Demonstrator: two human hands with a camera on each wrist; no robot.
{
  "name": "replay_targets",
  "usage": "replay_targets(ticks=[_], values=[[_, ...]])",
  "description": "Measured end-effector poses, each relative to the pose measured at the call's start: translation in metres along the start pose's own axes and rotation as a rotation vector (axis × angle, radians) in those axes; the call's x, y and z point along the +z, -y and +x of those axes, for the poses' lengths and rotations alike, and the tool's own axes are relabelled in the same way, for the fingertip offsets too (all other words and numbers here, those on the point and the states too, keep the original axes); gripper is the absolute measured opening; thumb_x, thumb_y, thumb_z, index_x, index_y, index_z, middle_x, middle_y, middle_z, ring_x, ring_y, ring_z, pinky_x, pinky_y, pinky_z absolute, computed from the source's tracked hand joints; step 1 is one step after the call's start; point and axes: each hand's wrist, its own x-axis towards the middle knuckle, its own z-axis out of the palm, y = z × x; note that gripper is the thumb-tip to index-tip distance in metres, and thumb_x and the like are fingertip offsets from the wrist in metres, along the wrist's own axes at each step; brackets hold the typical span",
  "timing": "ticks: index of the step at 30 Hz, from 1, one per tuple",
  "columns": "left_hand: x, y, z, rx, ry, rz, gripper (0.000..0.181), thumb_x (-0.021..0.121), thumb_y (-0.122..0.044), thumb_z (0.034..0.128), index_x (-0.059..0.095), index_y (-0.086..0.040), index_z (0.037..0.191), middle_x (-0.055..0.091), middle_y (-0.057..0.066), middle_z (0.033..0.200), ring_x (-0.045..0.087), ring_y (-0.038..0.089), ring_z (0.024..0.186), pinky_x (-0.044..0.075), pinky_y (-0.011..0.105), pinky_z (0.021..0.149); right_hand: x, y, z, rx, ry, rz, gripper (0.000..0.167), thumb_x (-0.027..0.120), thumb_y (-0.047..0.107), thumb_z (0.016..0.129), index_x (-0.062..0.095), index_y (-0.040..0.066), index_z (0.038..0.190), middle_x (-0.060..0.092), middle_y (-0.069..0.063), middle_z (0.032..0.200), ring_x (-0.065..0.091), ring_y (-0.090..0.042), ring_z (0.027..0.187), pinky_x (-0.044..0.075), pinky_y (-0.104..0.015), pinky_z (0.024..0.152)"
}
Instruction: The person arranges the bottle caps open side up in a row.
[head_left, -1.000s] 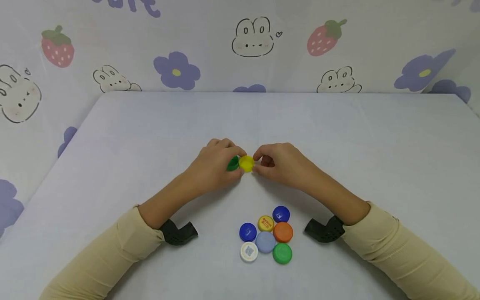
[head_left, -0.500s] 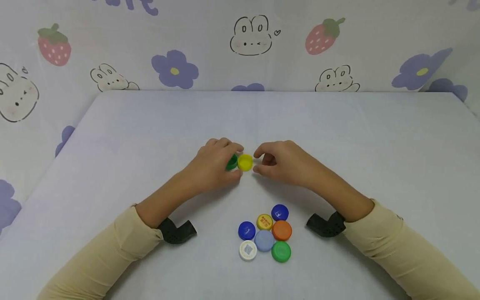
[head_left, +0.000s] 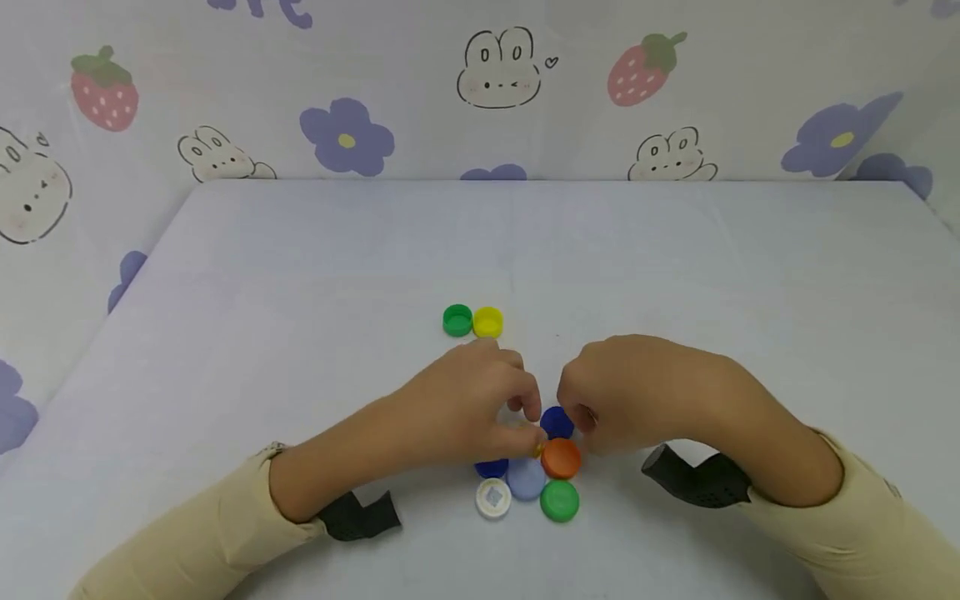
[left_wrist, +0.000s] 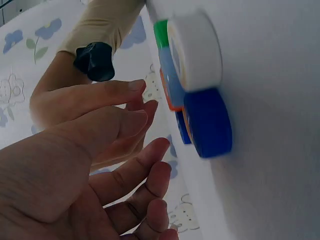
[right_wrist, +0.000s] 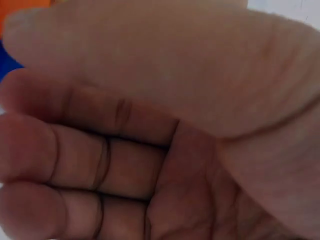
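In the head view, my left hand [head_left: 457, 408] is over the left of a group of caps, partly covering a yellow cap [head_left: 537, 450] and a blue cap [head_left: 492, 468]. Its thumb and fingers stand apart with nothing between them, as the left wrist view also shows. My right hand [head_left: 645, 392] is at the right side of another blue cap [head_left: 557, 422], fingers bent loosely and palm empty. Against that cap lies an orange cap [head_left: 561, 459]. Below are light blue [head_left: 526, 480], white [head_left: 493, 498] and green [head_left: 559, 501] caps.
Farther back, a dark green cap [head_left: 457, 321] and a bright yellow cap [head_left: 488, 322] lie side by side, hollow sides up. They rest on a white-covered table [head_left: 337, 250] in front of a patterned backdrop [head_left: 420, 75]. A black device is on each wrist.
Both hands have left the dark green and bright yellow caps and come nearer to the group in front. Those two caps are now uncovered, side by side; the right hand has also moved rightward.
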Motion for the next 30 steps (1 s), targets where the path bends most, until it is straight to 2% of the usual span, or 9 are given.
replay_targets(ticks=[5,8,11,19,24,30], values=[[0.008,-0.01,0.003,-0.021,0.039,0.039,0.011,0.078,-0.028,0.0871,0.079,-0.017,0.086,0.062,-0.007,0.081,0.049,0.014,0.08,0.04,0.025,0.069,0.014,0.012,-0.001,0.009,-0.059,-0.116,0.034,0.077,0.017,0.084,0.051,0.019,0.062,0.034,0.008,0.055,0.03,-0.01,0.051,0.022,-0.027,0.05],[0.012,-0.013,0.005,-0.038,0.065,0.053,0.011,0.079,-0.029,0.0866,0.078,-0.018,0.084,0.06,-0.01,0.079,0.047,0.013,0.077,0.038,0.025,0.065,0.022,0.017,0.002,0.034,-0.098,-0.188,0.035,0.081,0.029,0.086,0.053,0.019,0.067,0.038,0.008,0.055,0.031,-0.01,0.051,0.025,-0.026,0.048],[0.015,-0.015,0.006,-0.051,0.077,0.054,0.013,0.08,-0.03,0.086,0.076,-0.018,0.081,0.058,-0.011,0.077,0.047,0.013,0.075,0.038,0.024,0.064,0.027,0.02,0.005,0.054,-0.115,-0.227,0.035,0.081,0.027,0.085,0.053,0.019,0.067,0.041,0.006,0.055,0.033,-0.011,0.051,0.028,-0.026,0.048],[0.017,-0.015,0.007,-0.061,0.081,0.031,0.016,0.082,-0.028,0.0849,0.072,-0.016,0.082,0.057,-0.01,0.078,0.048,0.013,0.076,0.039,0.024,0.064,0.032,0.022,0.008,0.048,-0.126,-0.231,0.03,0.082,0.021,0.084,0.055,0.018,0.071,0.046,0.004,0.056,0.036,-0.013,0.052,0.032,-0.026,0.048],[0.017,-0.011,0.007,-0.06,0.093,-0.018,0.019,0.082,-0.029,0.085,0.069,-0.016,0.081,0.057,-0.009,0.076,0.048,0.013,0.076,0.038,0.025,0.066,0.03,0.02,0.009,0.011,-0.139,-0.229,0.032,0.08,0.018,0.082,0.052,0.018,0.067,0.041,0.006,0.055,0.033,-0.011,0.051,0.028,-0.026,0.048],[0.017,-0.005,0.006,-0.019,0.089,-0.081,0.017,0.083,-0.026,0.084,0.071,-0.014,0.083,0.058,-0.007,0.075,0.051,0.01,0.074,0.041,0.025,0.071,0.025,0.018,0.01,-0.03,-0.123,-0.192,0.03,0.086,0.023,0.077,0.057,0.018,0.071,0.047,0.007,0.058,0.038,-0.01,0.052,0.032,-0.025,0.049]])
